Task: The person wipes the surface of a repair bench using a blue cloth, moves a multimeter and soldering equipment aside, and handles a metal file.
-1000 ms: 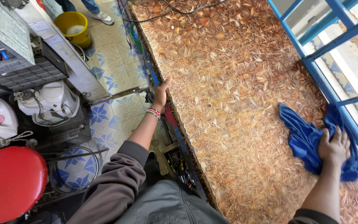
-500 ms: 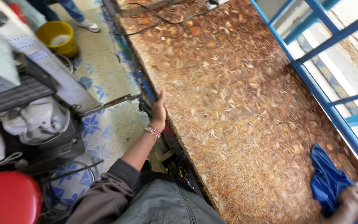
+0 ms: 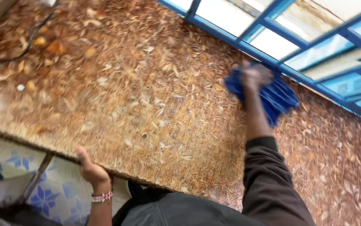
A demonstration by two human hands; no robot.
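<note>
Left hand (image 3: 89, 167) near, fingers curled over front edge of brown flecked slab (image 3: 147, 104), bracing. Right hand (image 3: 253, 75) far, fingers closed on blue cloth (image 3: 274, 95), pressed on slab beside blue window frame (image 3: 255, 48). Wiping seems mid-way; no clear wiped/unwiped boundary visible.

Dark sleeve (image 3: 268, 175), beaded wristband (image 3: 102, 196)
</note>
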